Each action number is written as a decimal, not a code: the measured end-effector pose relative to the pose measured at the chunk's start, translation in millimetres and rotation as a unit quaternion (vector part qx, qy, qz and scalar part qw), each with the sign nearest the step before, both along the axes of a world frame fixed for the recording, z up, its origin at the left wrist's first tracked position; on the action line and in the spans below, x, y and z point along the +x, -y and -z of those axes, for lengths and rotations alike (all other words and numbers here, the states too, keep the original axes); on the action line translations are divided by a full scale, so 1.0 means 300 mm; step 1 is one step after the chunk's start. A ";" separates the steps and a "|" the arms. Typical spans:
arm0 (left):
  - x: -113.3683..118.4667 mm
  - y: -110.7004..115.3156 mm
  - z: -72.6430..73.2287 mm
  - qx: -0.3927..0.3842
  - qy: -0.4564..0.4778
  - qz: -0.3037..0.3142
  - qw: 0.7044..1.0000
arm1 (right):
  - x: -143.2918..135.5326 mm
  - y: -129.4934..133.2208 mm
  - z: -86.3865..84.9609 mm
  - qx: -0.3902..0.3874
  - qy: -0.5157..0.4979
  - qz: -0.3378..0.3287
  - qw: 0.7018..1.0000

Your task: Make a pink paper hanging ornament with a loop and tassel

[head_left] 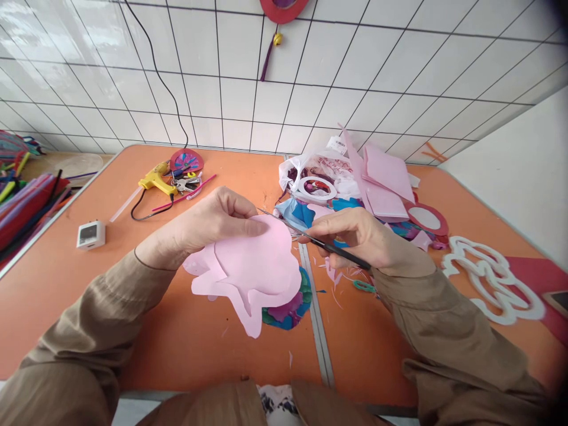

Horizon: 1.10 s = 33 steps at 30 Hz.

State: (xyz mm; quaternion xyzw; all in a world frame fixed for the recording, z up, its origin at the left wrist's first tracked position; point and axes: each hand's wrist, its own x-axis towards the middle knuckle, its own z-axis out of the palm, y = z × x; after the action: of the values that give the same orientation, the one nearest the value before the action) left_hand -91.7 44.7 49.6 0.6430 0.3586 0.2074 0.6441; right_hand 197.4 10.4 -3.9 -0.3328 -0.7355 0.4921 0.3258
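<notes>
**Pink cut-out in the left hand, black-handled tool in the right hand**

The wavy-edged cut-out is at centre, over the orange table; the left hand pinches its 12 o'clock edge, thumb on top; the right hand's fingers grasp the tool, its slim metal end along the cut-out's 1 o'clock edge; whether the two touch, I cannot tell.

Around the cut-out: a patterned disc, partly covered, at 4 o'clock; a yellow glue gun between 10 and 11; a white plug block at 9; folded pink sheets at 2; white looped shapes at 3.
</notes>
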 end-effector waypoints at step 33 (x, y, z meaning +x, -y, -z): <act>-0.011 -0.014 0.003 0.059 -0.065 0.028 0.996 | 0.016 0.003 0.001 0.038 0.034 0.000 0.999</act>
State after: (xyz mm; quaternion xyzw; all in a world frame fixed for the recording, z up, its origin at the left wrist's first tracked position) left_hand -94.9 49.0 48.7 0.7020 0.3689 0.1680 0.5856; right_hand 202.0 9.5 -4.0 -0.3366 -0.7642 0.4523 0.3133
